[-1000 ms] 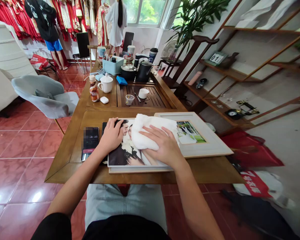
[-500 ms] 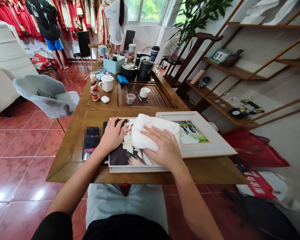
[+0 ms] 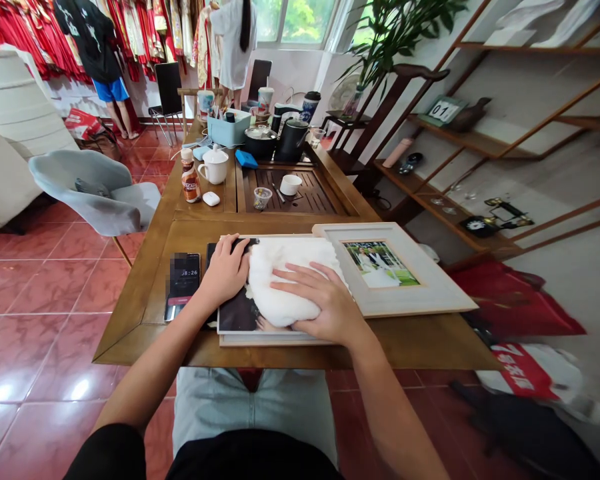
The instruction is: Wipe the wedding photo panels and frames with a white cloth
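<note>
Leftward slid the fluffy white cloth point(image 3: 264, 283) over the pale-edged rectangular photo panel point(image 3: 234, 315), beneath my wide-spread right hand point(image 3: 326, 300). My loosely fanned left hand point(image 3: 226, 268) rested on the panel; light, even pressure seemed best.

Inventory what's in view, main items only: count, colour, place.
table: 1, brown, centre
photo panel: 1, dark, white-edged, table's near side
cloth: 1, white, on photo panel
framed photo: 1, pale-framed, right of photo panel
phone: 1, black, left of photo panel
bottle: 1, brown, table's left side
box: 1, light blue, table's far end
armchair: 1, grey, left
shelves: several, brown, right
plant: 1, green, back right
garments: many, mostly red, back wall
people: 2, dark and white tops, back
left hand: 1, bare, on photo panel
right hand: 1, bare, on cloth
</note>
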The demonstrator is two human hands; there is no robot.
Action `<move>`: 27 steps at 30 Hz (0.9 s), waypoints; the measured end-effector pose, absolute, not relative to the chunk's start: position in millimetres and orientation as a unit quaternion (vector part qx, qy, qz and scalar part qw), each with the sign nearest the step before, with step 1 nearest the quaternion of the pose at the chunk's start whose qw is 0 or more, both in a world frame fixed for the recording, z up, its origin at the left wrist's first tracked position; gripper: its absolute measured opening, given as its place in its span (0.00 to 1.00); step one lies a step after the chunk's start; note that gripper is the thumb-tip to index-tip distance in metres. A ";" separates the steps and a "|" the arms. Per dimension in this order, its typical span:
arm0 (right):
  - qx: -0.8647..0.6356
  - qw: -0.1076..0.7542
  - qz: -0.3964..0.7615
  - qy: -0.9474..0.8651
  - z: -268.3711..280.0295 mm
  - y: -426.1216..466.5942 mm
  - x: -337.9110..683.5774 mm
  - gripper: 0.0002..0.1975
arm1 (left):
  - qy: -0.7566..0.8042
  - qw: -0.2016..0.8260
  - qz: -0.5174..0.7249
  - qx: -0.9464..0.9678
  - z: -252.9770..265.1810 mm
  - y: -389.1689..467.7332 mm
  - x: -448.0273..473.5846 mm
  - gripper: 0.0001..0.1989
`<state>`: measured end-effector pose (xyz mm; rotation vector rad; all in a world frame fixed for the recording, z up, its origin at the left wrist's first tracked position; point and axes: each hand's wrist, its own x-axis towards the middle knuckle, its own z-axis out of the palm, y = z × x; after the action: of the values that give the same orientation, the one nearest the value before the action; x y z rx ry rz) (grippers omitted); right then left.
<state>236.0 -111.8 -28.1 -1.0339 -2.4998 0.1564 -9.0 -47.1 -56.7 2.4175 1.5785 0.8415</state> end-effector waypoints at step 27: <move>-0.527 0.273 -0.043 -0.804 -41.5 -108.2 221.7 0.25 | 0.519 0.077 0.274 0.806 -51.9 -49.0 -7.2 0.21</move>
<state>221.7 -108.2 -41.5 -1.4178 -2.1624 -0.1148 -7.2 -49.0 -51.9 2.4150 1.5561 0.8221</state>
